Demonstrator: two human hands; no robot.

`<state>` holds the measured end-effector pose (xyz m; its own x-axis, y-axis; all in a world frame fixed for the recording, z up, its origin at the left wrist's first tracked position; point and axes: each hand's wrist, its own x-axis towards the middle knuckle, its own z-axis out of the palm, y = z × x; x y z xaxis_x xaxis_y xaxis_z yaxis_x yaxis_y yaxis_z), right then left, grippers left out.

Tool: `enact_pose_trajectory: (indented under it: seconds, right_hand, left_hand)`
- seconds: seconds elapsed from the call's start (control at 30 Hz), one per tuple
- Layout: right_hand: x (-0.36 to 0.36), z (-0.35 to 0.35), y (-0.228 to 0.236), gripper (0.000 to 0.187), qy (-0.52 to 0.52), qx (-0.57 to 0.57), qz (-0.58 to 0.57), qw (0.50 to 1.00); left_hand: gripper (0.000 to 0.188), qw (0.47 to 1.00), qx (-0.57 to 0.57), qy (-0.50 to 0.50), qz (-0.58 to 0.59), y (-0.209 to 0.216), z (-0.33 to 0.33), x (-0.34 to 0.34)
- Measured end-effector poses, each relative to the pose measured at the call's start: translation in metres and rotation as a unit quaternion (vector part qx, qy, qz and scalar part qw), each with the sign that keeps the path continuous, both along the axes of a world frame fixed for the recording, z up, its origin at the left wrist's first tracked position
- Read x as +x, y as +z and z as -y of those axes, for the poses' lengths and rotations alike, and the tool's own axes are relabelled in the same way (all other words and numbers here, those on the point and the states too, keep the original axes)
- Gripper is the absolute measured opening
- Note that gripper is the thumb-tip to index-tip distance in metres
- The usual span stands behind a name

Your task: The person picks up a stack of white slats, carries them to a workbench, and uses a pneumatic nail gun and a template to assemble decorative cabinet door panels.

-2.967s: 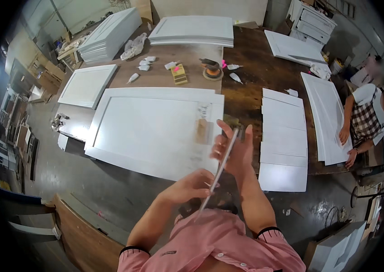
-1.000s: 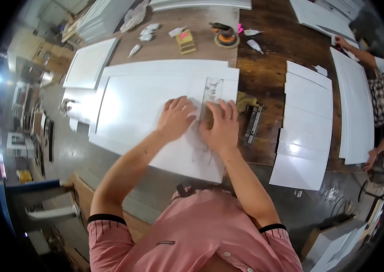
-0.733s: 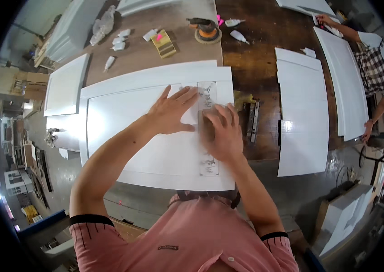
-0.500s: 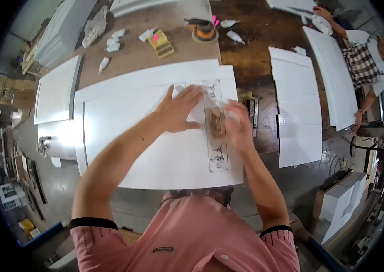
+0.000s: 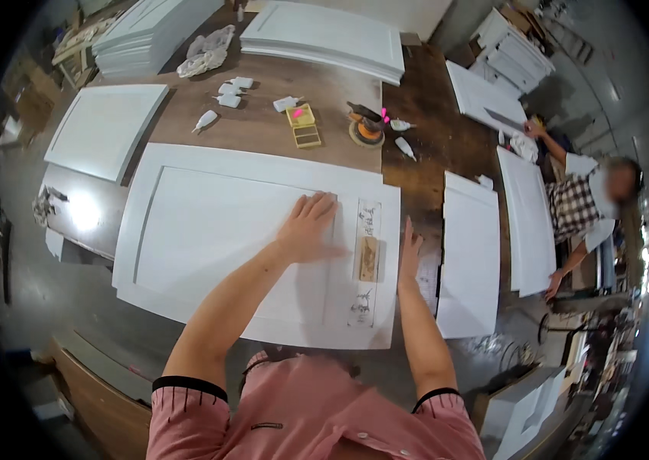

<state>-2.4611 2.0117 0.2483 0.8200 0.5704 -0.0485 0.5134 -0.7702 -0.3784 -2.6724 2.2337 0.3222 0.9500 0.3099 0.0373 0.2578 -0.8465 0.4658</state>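
A white panel door point(image 5: 217, 230) with a recessed middle lies flat on the workbench in front of me. Along its right border runs a narrow strip point(image 5: 369, 224) with dark plant-like drawings and a brown rectangle in the middle; whether it is a sticker or a loose sheet I cannot tell. My left hand point(image 5: 308, 231) rests on the panel just left of the strip, fingers stretched forward and thumb, slightly blurred, pointing at it. By the panel's right edge is my right hand point(image 5: 410, 254), held on its side with fingers straight and nothing visible in it.
Glue bottles point(image 5: 206, 120), a yellow box point(image 5: 304, 126) and an orange-and-black sander point(image 5: 367, 125) stand beyond the panel. More white panels point(image 5: 472, 253) lie to the right, others are stacked point(image 5: 324, 34) at the back. A person point(image 5: 581, 203) works at the far right.
My right hand has gone from over the strip to the panel's right edge. My left hand has drawn back a little from the strip's upper end. The whole view has shifted.
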Motion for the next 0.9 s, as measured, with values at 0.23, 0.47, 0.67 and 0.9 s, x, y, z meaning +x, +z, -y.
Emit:
enact_pose_trajectory:
  seconds: [0.23, 0.47, 0.67, 0.9]
  right_hand:
    - [0.120, 0.073, 0.014, 0.076, -0.077, 0.217, -0.220, 0.948]
    - [0.071, 0.024, 0.179, 0.065, 0.010, 0.350, -0.520, 0.779]
    - [0.025, -0.066, 0.210, 0.049, 0.140, 0.106, -0.455, 0.873]
    - [0.026, -0.099, 0.204, 0.044, 0.142, -0.017, -0.425, 0.894]
  left_hand:
    - [0.104, 0.999, 0.001, -0.015, 0.031, 0.001, 0.007, 0.009]
    - [0.103, 0.999, -0.002, 0.007, 0.039, -0.004, 0.007, 0.007]
    - [0.106, 1.000, 0.008, 0.020, 0.016, 0.009, 0.012, 0.011]
    - [0.110, 1.000, 0.004, 0.017, 0.012, 0.004, 0.012, 0.012]
